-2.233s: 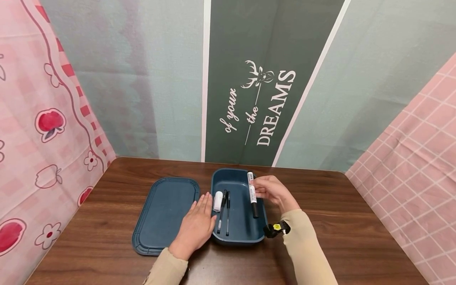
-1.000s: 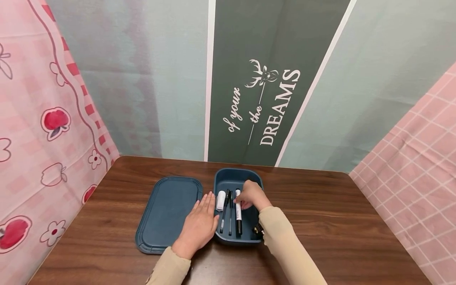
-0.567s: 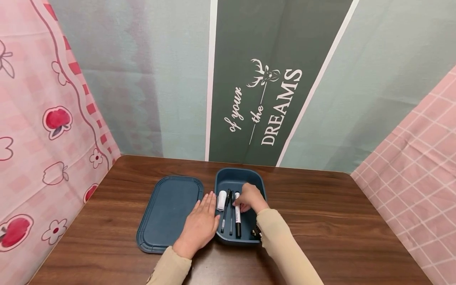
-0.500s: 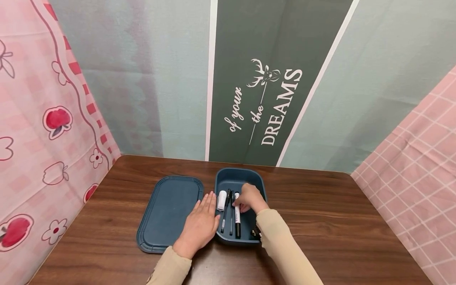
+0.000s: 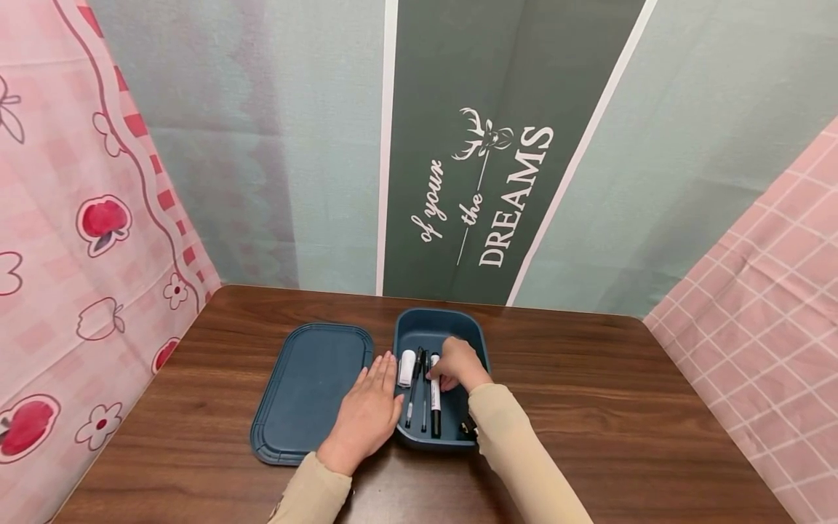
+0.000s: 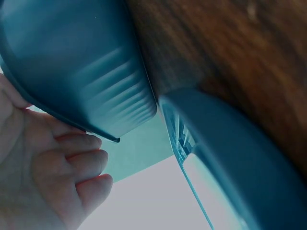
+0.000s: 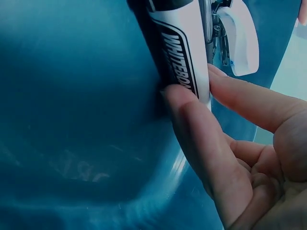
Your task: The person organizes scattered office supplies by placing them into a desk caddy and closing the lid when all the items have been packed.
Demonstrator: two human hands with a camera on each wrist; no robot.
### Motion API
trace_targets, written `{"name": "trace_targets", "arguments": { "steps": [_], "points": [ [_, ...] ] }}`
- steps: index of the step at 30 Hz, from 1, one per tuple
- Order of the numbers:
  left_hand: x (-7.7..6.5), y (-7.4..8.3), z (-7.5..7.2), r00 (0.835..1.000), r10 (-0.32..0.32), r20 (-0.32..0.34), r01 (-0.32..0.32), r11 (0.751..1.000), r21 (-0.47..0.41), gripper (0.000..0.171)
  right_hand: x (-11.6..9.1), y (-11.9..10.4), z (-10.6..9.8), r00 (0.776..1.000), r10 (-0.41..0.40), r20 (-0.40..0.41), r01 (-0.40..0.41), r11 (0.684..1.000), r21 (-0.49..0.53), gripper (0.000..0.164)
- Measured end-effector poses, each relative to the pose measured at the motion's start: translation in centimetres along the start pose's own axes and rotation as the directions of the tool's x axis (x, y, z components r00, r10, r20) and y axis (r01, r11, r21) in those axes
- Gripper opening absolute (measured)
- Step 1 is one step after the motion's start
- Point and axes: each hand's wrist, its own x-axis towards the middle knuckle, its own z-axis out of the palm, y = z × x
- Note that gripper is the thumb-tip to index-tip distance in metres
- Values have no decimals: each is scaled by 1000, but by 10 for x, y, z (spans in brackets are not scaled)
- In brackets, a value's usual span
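A blue rectangular box (image 5: 419, 337) stands on the wooden table. Inside it, my right hand (image 5: 458, 362) pinches a whiteboard marker (image 5: 436, 404) between thumb and fingertips; the right wrist view shows its white label (image 7: 180, 52). The marker lies lengthwise, right beside two slim black-and-clear pens (image 5: 414, 389). Left of the pens is a small white rounded object (image 5: 406, 367), its kind unclear. My left hand (image 5: 365, 416) rests with straight fingers along the box's left rim. In the left wrist view those fingers (image 6: 88, 165) show against the box's outer wall (image 6: 105, 72).
A flat blue lid (image 5: 310, 393) lies on the table just left of the box. Brown table top (image 5: 589, 407) extends to the right. Printed cloth hangs behind the table (image 5: 327, 160) and at both sides.
My right hand has carried the marker from above the box's right side down and left into it, beside the pens. In the last half second little has moved. My left hand stays at the rim.
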Motion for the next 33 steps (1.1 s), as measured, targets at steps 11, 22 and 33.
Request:
{"name": "trace_targets", "arguments": {
  "steps": [11, 22, 33],
  "points": [
    [0, 0, 0, 1000, 5, -5, -5, 1000, 7, 55, -2, 0, 0, 1000, -8, -2, 8, 1000, -11, 20],
    [-2, -1, 1, 1000, 15, -15, -15, 1000, 20, 55, -5, 1, 1, 1000, -22, -6, 22, 999, 24, 22],
    [-2, -1, 2, 1000, 11, -1, -11, 1000, 11, 55, -5, 4, 0, 1000, -28, -3, 28, 999, 27, 23]
  ]
}}
